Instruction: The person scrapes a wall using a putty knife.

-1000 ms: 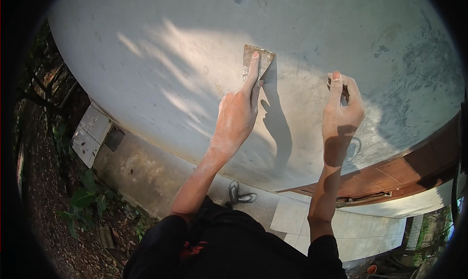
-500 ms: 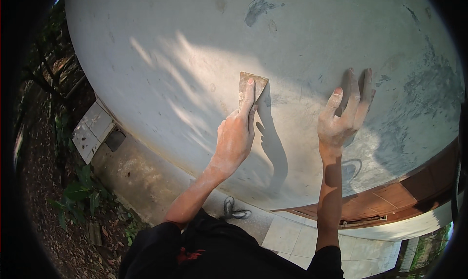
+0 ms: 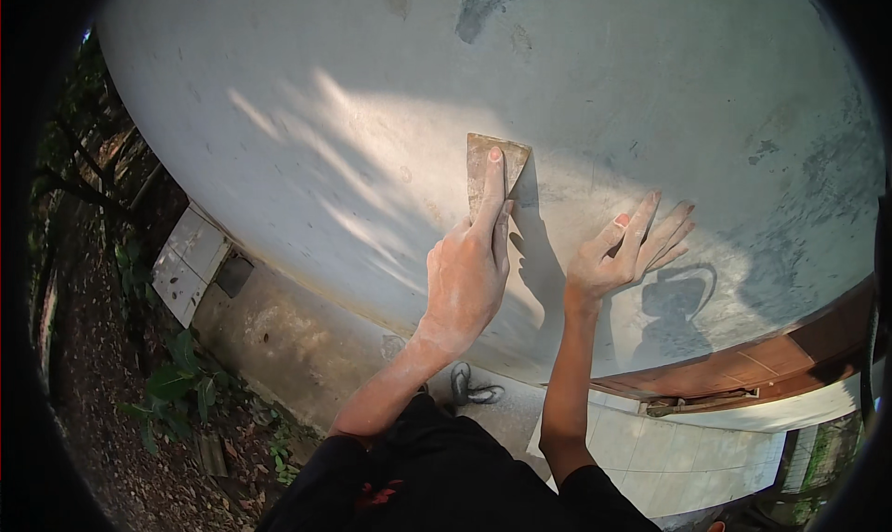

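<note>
My left hand [image 3: 467,279] is closed round a putty knife [image 3: 480,170], a flat, flared, dust-coated blade. Its index finger lies stretched along the blade, whose wide end points away from me against the pale grey plastered wall [image 3: 353,58]. The handle is hidden in the palm. Lower and to the right, my right hand [image 3: 613,258] has its fingers apart and holds nothing; whether it touches the wall I cannot tell. White dust coats both hands. Their shadows fall on the wall beside a sunlit patch.
A dark smudge [image 3: 483,7] marks the upper wall. Brown wooden framing [image 3: 734,363] runs along the lower right. Below are a concrete ledge [image 3: 279,318], a pair of flip-flops [image 3: 474,390] and pale floor tiles [image 3: 692,453]. Leafy plants [image 3: 181,376] grow at the left.
My right hand has moved left and down, tilting its fingers to the right. My left hand and the putty knife appear slightly farther right, while the whole view has shifted a little.
</note>
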The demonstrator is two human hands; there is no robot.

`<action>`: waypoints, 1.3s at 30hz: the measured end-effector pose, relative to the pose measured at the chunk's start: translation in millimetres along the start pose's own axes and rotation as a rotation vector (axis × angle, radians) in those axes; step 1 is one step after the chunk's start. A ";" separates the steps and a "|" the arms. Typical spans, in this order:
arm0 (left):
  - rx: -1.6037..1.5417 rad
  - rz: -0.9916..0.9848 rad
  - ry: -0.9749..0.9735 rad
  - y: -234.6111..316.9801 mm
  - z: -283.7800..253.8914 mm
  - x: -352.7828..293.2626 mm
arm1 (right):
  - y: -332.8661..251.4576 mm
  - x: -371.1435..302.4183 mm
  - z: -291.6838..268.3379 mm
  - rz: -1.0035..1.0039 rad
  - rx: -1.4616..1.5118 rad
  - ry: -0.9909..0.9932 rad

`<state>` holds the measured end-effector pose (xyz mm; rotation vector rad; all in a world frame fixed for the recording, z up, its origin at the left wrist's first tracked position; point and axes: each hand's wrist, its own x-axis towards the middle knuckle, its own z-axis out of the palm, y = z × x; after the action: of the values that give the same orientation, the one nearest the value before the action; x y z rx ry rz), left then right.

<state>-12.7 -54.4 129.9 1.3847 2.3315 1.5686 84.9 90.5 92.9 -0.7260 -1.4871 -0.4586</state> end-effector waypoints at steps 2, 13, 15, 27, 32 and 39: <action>0.037 0.037 -0.001 9.3 -6.0 5.5 | 0.2 -9.1 -1.4 0.036 0.013 0.053; 0.010 -0.051 -0.044 14.9 8.6 -13.5 | -1.7 -30.1 -25.0 0.435 0.245 0.042; -0.003 -0.075 -0.014 17.0 14.5 -13.6 | -0.6 -33.4 -24.7 0.507 0.374 0.007; -0.026 -0.086 0.228 12.3 50.8 -24.9 | 20.5 -28.4 -31.2 0.209 0.254 -0.077; 0.025 -0.217 0.196 35.5 30.6 -10.3 | 23.4 -24.8 -33.4 0.188 0.261 -0.031; -0.137 -0.309 0.261 37.4 22.9 1.9 | 30.3 -32.9 -28.5 0.189 0.336 -0.038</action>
<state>20.8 -32.2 147.3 0.7869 2.3705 1.8562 124.4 87.6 57.7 -0.6013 -1.4679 -0.0481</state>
